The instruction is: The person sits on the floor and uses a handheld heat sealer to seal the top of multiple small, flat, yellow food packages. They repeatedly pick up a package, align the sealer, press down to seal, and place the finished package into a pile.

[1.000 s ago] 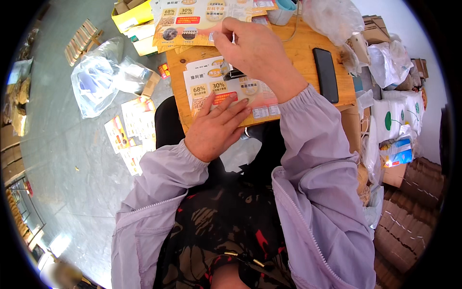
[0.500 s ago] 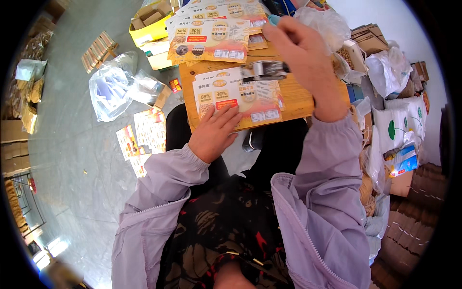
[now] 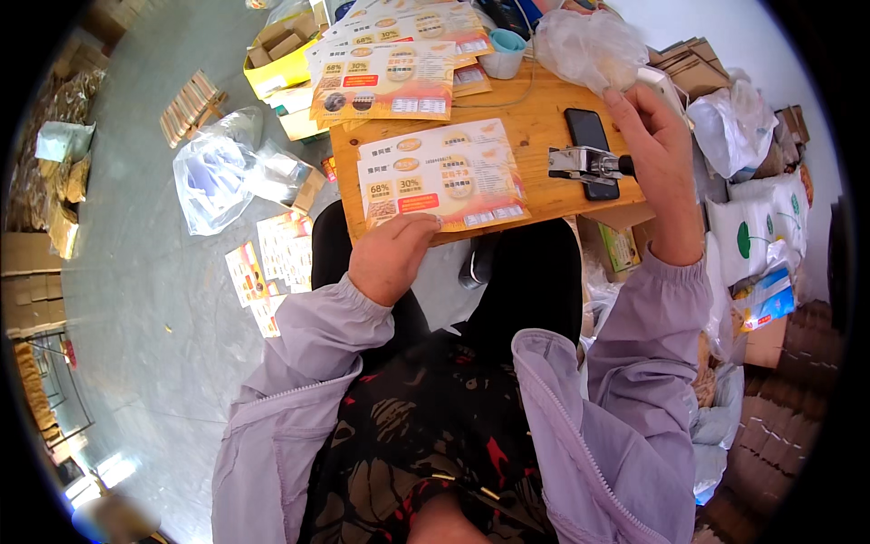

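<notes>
Two overlapping printed sheets (image 3: 480, 186), white with yellow and orange, lie near the wooden table's (image 3: 544, 100) front edge. My left hand (image 3: 394, 258) is closed on their near left edge, fingers together on top; its thumb is hidden. To the right, my right hand (image 3: 666, 150) holds a silver metal hand stamp (image 3: 580, 164) by its black handle, above a dark phone (image 3: 589, 129). Part of the handle is hidden by the hand. A further pile of similar printed sheets (image 3: 385, 82) is at the table's far left.
A pale cup (image 3: 503, 56) stands at the back, beside a clear plastic bag (image 3: 589, 45). Left of the table is a yellow box (image 3: 276, 77) with cartons. Loose sheets (image 3: 285, 254) and plastic bags (image 3: 217, 168) lie on the floor. Cardboard and bags line the right side.
My right hand has swung right with the hand stamp, away from the sheets, uncovering the cup and phone. My left hand's spread fingers have drawn together at the sheets' near edge.
</notes>
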`<state>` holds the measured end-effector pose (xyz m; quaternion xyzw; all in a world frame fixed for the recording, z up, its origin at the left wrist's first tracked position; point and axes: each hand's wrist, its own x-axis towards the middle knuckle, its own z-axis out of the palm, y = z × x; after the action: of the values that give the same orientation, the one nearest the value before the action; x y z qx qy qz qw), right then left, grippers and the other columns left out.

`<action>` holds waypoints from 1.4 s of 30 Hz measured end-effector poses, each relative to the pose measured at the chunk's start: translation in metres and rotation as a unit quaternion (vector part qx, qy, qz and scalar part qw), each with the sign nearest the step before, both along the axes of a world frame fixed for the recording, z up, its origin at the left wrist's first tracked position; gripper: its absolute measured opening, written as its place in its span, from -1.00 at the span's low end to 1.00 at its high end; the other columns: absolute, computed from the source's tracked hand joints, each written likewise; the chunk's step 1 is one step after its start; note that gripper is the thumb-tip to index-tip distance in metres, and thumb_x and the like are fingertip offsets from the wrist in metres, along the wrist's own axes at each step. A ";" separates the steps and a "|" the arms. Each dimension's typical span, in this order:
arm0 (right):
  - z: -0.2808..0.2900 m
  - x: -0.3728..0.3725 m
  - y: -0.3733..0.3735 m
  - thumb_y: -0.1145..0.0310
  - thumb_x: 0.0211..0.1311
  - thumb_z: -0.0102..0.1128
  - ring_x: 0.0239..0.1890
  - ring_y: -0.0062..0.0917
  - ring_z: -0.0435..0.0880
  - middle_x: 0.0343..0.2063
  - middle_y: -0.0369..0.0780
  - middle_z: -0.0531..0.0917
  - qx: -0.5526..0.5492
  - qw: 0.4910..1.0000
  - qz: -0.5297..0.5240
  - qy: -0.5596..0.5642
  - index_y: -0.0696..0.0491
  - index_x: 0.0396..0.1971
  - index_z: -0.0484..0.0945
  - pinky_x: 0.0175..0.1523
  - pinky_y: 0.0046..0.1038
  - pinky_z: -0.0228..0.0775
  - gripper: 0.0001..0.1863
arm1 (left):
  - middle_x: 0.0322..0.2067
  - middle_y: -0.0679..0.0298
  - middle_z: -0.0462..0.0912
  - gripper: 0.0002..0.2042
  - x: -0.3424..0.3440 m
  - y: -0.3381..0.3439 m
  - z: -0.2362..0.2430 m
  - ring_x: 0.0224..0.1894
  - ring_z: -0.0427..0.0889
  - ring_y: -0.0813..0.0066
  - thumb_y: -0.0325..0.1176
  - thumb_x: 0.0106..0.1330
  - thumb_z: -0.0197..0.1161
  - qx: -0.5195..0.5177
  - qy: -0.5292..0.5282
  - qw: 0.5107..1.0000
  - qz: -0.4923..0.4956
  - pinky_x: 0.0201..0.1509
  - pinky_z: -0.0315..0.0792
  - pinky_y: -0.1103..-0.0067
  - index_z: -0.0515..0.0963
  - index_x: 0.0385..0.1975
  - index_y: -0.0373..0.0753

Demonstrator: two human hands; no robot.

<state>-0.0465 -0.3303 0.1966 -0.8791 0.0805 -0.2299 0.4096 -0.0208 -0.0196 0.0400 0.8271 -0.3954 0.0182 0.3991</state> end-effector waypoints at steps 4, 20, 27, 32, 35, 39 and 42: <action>-0.001 -0.008 -0.010 0.24 0.42 0.23 -0.54 -0.84 0.10 -0.64 -0.51 0.22 0.041 0.999 -0.011 0.002 0.09 -0.58 0.28 -0.47 -0.61 -0.10 -0.58 | -0.17 0.16 0.73 -0.82 0.009 0.004 0.041 -0.18 0.74 0.29 -0.56 0.28 0.28 -0.114 0.019 0.991 0.070 -0.14 0.59 0.49 0.63 -0.14 -0.23; -0.021 0.008 0.012 0.28 0.39 0.24 -0.56 -0.82 0.19 -0.67 -0.47 0.33 0.027 0.999 0.021 0.026 0.15 -0.51 0.44 -0.49 -0.60 0.02 -0.67 | 0.00 0.27 0.70 -0.73 0.193 -0.058 0.031 0.17 0.58 0.15 -0.38 0.23 0.37 -0.068 -0.288 0.951 0.094 0.32 0.38 0.20 0.67 -0.06 -0.06; -0.029 0.040 0.039 0.20 0.33 0.25 -0.60 -0.66 0.24 -0.69 -0.31 0.34 -0.039 0.997 0.041 0.052 0.18 -0.52 0.40 -0.48 -0.49 0.12 -0.62 | 0.30 0.20 0.45 -0.52 0.048 -0.004 -0.007 0.43 0.28 0.08 -0.24 0.31 0.31 0.149 -0.101 0.982 -0.057 0.47 0.10 0.06 0.48 0.25 -0.09; -0.039 0.063 0.064 0.18 0.31 0.26 -0.60 -0.64 0.28 -0.69 -0.28 0.38 -0.008 0.997 0.060 0.039 0.17 -0.53 0.42 -0.46 -0.48 0.16 -0.61 | 0.36 0.29 0.37 -0.41 0.008 0.006 -0.020 0.47 0.21 0.16 -0.15 0.29 0.33 0.155 -0.073 0.983 -0.070 0.51 0.04 0.09 0.39 0.33 -0.08; -0.046 0.072 0.077 0.13 0.29 0.26 -0.61 -0.58 0.34 -0.69 -0.25 0.42 0.003 0.996 0.081 0.040 0.17 -0.54 0.43 -0.45 -0.44 0.20 -0.59 | 0.37 0.33 0.36 -0.39 0.006 0.006 -0.026 0.47 0.20 0.20 -0.14 0.28 0.34 0.147 -0.078 0.983 -0.077 0.51 0.04 0.09 0.37 0.34 -0.06; -0.055 0.084 0.089 0.08 0.26 0.24 -0.61 -0.40 0.45 -0.68 -0.18 0.50 -0.055 0.992 0.094 0.064 0.16 -0.54 0.47 -0.43 -0.35 0.27 -0.58 | 0.34 0.36 0.39 -0.43 0.008 0.007 -0.027 0.47 0.21 0.24 -0.11 0.29 0.32 0.143 -0.094 0.983 -0.074 0.51 0.06 0.08 0.42 0.30 -0.07; -0.068 0.088 0.096 0.19 0.38 0.24 -0.59 -0.75 0.18 -0.70 -0.41 0.27 -0.061 0.993 0.101 0.025 0.13 -0.54 0.39 -0.50 -0.52 0.01 -0.61 | 0.32 0.37 0.40 -0.45 0.008 0.006 -0.029 0.46 0.23 0.26 -0.10 0.28 0.31 0.137 -0.105 0.982 -0.075 0.50 0.06 0.08 0.44 0.28 -0.08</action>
<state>0.0418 -0.2339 0.1287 -0.9117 -0.0132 -0.1699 0.3739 -0.0124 -0.0139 0.0109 0.8352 -0.4951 0.0209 0.2387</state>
